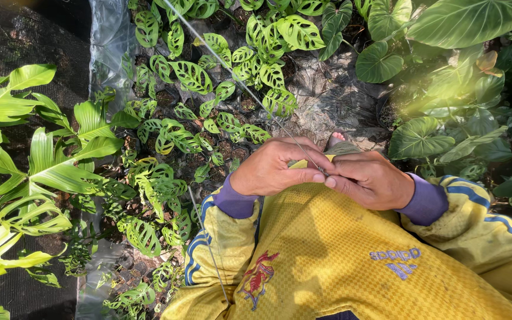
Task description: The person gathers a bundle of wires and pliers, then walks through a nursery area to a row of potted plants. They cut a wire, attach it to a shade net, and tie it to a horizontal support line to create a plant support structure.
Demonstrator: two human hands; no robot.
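Far left: big split-leaf plants (42, 172) over black ground cloth (37, 35). Next, small holey-leaf plants (191, 77) in dark pots on clear plastic sheet (109, 35). A thin wire (232, 74) runs from top centre down to the hands; another thin strand (207, 249) hangs past the left sleeve. Left hand (274, 168) is curled, thumb and forefinger pinched narrow on the wire. Right hand (371, 179) touches it, fingertips meeting at the same spot, pinched on the wire too. Both hands sit over a yellow jersey (327, 249) with purple cuffs. A bare toe (335, 140) shows just above the hands. Far right: broad heart-shaped leaves (463, 24).
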